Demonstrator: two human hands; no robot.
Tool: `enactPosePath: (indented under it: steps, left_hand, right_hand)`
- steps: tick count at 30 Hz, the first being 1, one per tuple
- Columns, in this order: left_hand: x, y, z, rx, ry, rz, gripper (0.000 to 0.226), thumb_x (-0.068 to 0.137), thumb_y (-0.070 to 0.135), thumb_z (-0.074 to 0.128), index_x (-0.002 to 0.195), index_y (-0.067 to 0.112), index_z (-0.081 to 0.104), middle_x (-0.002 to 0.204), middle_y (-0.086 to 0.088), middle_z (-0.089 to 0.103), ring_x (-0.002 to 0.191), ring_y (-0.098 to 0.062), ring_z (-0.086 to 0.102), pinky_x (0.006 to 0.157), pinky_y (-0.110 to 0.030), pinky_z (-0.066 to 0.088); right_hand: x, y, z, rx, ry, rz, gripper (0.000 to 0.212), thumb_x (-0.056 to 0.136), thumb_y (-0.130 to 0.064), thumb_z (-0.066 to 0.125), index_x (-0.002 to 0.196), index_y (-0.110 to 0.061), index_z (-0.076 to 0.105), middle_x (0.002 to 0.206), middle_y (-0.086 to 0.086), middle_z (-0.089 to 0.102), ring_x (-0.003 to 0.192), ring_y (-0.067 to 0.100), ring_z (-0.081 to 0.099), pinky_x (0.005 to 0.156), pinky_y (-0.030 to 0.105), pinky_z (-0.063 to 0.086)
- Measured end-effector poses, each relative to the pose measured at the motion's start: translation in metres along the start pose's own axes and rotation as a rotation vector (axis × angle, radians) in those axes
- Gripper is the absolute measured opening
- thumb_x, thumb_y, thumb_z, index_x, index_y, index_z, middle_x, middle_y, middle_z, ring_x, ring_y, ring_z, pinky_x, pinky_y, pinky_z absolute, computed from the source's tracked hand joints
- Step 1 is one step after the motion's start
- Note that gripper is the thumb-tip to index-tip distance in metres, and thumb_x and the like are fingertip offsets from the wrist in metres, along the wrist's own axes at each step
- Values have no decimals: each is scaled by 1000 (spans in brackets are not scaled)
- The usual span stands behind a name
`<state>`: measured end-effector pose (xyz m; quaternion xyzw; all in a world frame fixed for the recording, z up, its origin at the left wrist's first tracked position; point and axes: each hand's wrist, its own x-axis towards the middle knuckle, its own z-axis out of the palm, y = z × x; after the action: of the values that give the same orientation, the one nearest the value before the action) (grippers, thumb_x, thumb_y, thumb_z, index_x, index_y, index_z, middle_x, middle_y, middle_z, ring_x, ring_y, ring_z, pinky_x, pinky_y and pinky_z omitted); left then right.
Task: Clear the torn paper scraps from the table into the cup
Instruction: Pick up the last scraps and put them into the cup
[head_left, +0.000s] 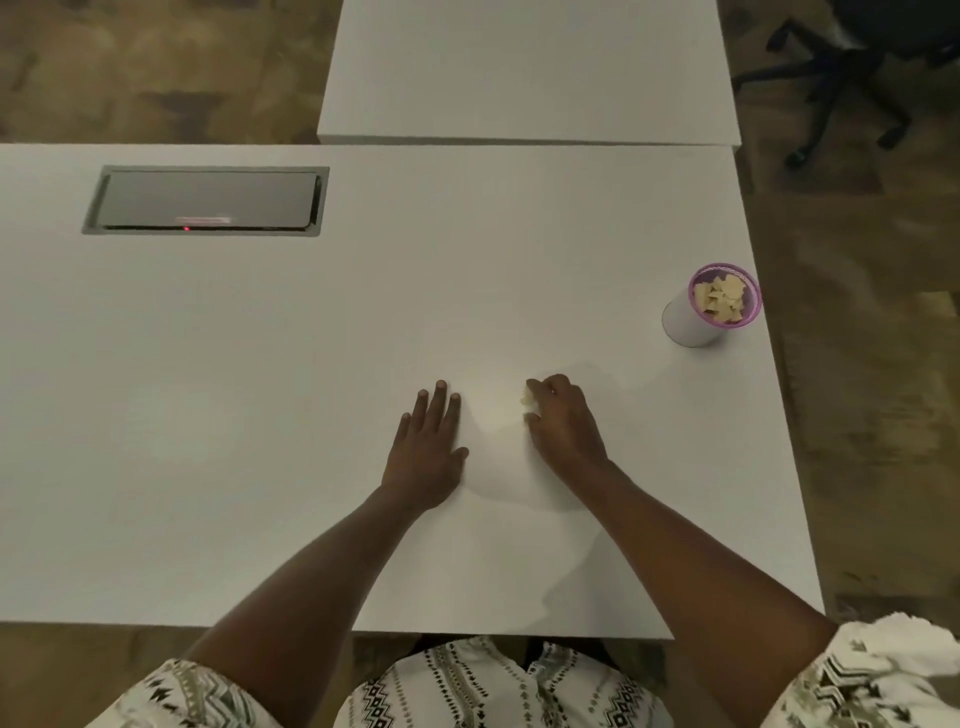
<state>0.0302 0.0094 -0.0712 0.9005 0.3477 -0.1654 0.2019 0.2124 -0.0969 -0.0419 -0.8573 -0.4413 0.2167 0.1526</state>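
Where head view looks down: white table (260, 415); left hand (427, 447) flat, fingers spread, holding nothing; right hand (563, 421) pinched closed on pale paper scrap (528, 399); purple-rimmed cup (711, 306) well right, near table edge, containing scraps (722, 299).

Both forearms are bare from the elbow down, and the left hand (428, 447) and right hand (563, 423) wear no gloves; no rings or watch show. Short sleeves (878, 670) end near the elbows, loose and a little rumpled on the right. The shirt (498, 686) is white or cream, printed with dark zigzag and diamond bands, possibly olive-tinged in this dim light.
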Motion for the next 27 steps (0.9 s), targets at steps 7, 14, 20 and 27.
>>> enactPosePath:
  steps: [7, 14, 20, 27]
  left_hand:
    - [0, -6, 1, -28, 3, 27, 79, 100, 40, 42, 157, 20, -9, 164, -1, -22, 153, -26, -13, 125, -44, 9]
    - [0, -6, 4, -30, 18, 29, 79, 100, 40, 42, 157, 19, -10, 164, -1, -23, 153, -27, -14, 125, -45, 9]
    - [1, -5, 5, -24, 27, 24, 79, 100, 39, 41, 157, 20, -10, 164, -1, -23, 153, -27, -14, 125, -44, 7]
    - [2, 7, 4, 7, 35, -12, 80, 98, 37, 44, 157, 13, -5, 165, -8, -18, 153, -31, -11, 124, -46, 12]
  right_hand:
    - [11, 5, 0, -185, -76, -118, 17, 90, -4, 50, 104, -8, 60, 109, 7, 54, 97, 28, 48, 72, 41, 50]
    - [22, -2, 6, -355, -84, -178, 27, 84, 8, 43, 102, -10, 52, 105, 10, 53, 94, 29, 53, 64, 31, 32]
    - [32, 2, 6, -358, -82, -230, 30, 80, 10, 40, 102, -6, 51, 102, 14, 53, 92, 31, 52, 65, 36, 38]
    - [37, 24, -21, 127, 47, 70, 10, 90, -13, 57, 88, -8, 64, 92, 12, 65, 86, 31, 60, 76, 36, 47]
